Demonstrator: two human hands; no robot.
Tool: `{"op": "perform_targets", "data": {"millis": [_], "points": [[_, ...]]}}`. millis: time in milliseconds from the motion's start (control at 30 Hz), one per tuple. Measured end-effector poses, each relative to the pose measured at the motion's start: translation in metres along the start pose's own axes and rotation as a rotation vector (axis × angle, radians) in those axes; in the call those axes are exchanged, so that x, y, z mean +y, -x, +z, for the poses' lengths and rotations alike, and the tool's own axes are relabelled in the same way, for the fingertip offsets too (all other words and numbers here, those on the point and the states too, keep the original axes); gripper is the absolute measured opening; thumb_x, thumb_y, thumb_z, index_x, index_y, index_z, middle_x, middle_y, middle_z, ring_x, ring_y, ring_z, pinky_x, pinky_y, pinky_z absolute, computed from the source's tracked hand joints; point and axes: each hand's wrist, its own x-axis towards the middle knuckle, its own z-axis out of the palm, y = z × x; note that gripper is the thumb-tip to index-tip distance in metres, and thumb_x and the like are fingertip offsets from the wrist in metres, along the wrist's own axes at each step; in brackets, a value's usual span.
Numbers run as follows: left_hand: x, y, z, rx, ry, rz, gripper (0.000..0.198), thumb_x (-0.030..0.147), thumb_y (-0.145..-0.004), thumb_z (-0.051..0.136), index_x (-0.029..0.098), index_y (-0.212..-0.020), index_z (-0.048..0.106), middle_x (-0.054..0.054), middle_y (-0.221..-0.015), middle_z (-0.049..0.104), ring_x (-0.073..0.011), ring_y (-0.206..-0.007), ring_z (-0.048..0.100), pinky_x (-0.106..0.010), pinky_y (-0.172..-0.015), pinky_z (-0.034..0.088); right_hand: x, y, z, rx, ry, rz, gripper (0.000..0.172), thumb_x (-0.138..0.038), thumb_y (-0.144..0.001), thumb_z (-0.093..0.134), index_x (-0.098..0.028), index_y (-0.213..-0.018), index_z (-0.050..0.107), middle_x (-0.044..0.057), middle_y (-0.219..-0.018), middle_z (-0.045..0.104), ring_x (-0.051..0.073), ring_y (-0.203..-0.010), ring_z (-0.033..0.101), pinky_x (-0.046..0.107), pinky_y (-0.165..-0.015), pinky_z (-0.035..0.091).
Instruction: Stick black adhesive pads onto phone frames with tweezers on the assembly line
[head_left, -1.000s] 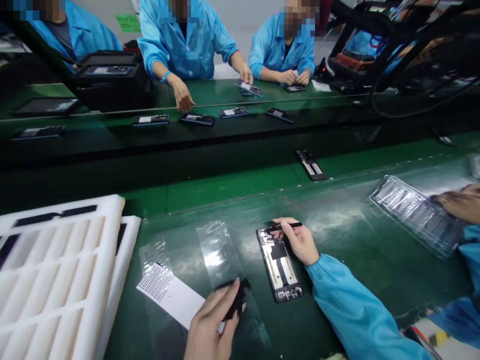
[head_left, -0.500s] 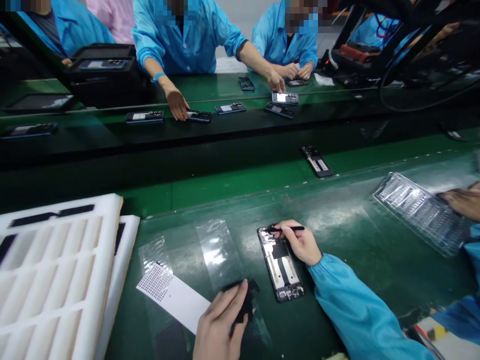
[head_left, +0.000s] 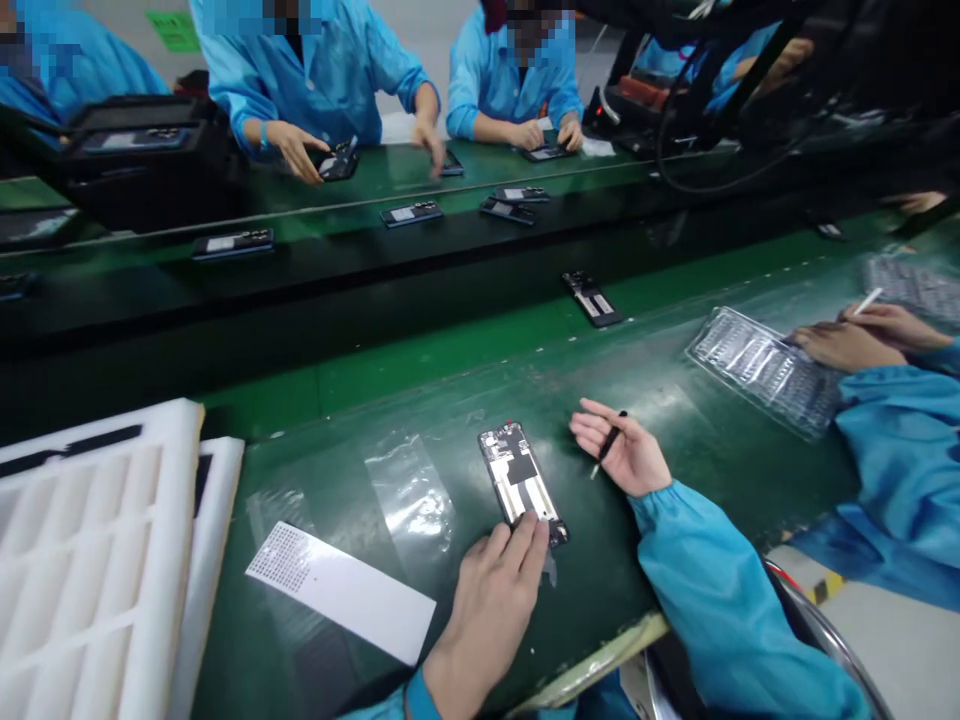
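An opened phone frame (head_left: 520,482) lies on the green mat in front of me, its inner parts showing. My left hand (head_left: 491,598) rests with fingers flat on the frame's near end. To the right of the frame, my right hand (head_left: 626,452) lies palm up on the mat with a thin black stylus (head_left: 608,443) held loosely between its fingers. It does not touch the frame.
A white sticker sheet (head_left: 341,591) and clear film (head_left: 409,490) lie left of the frame. White foam trays (head_left: 90,560) stand at far left. A co-worker's hands (head_left: 862,335) work at a clear plastic tray (head_left: 761,368) on the right. More phones ride the belt (head_left: 300,290); people sit across.
My left hand has left the small black piece and moved right onto the frame's near end. My right hand has lifted the stylus off the frame and drawn away to the right.
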Motion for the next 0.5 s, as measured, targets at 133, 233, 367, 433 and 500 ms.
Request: {"op": "perform_targets", "data": {"millis": [133, 233, 367, 433, 500], "points": [[0.004, -0.008, 0.009, -0.021, 0.017, 0.040, 0.061, -0.005, -0.083, 0.048, 0.011, -0.142, 0.051, -0.010, -0.141, 0.060, -0.0234, -0.108, 0.062, -0.034, -0.084, 0.060, 0.000, 0.044, -0.030, -0.101, 0.054, 0.135, 0.034, -0.040, -0.082, 0.056, -0.017, -0.103, 0.070, 0.008, -0.074, 0.072, 0.011, -0.040, 0.048, 0.023, -0.034, 0.035], [0.005, -0.006, 0.015, -0.031, -0.004, 0.032, 0.062, -0.005, -0.083, 0.046, 0.012, -0.143, 0.050, -0.010, -0.141, 0.059, -0.0245, -0.110, 0.061, -0.035, -0.086, 0.060, 0.004, 0.075, -0.038, -0.126, 0.092, 0.183, 0.036, -0.043, -0.084, 0.058, -0.014, -0.103, 0.069, 0.005, -0.067, 0.068, 0.007, -0.035, 0.036, 0.020, -0.032, 0.022], [0.006, -0.004, 0.020, -0.027, -0.036, 0.014, 0.064, -0.005, -0.083, 0.046, 0.014, -0.145, 0.049, -0.011, -0.143, 0.057, -0.0248, -0.111, 0.061, -0.035, -0.086, 0.061, 0.012, 0.104, -0.030, -0.228, 0.492, 0.108, 0.039, -0.040, -0.095, 0.050, -0.014, -0.119, 0.067, 0.002, -0.067, 0.066, 0.009, -0.041, 0.045, 0.020, -0.037, 0.031], [0.007, -0.005, 0.022, -0.016, -0.041, 0.007, 0.065, -0.006, -0.083, 0.046, 0.015, -0.145, 0.048, -0.012, -0.142, 0.057, -0.0249, -0.112, 0.062, -0.035, -0.084, 0.062, 0.018, 0.115, -0.021, -0.317, 0.756, -0.062, 0.040, -0.034, -0.099, 0.045, -0.019, -0.131, 0.064, 0.001, -0.070, 0.067, 0.014, -0.056, 0.060, 0.023, -0.053, 0.049], [0.007, -0.005, 0.022, 0.002, -0.050, 0.008, 0.064, -0.007, -0.084, 0.045, 0.015, -0.145, 0.049, -0.014, -0.140, 0.058, -0.0247, -0.110, 0.063, -0.034, -0.081, 0.062, 0.023, 0.125, -0.012, -0.383, 0.997, -0.236, 0.043, -0.026, -0.100, 0.041, -0.025, -0.139, 0.060, 0.002, -0.079, 0.070, 0.017, -0.073, 0.068, 0.026, -0.069, 0.054]]}}
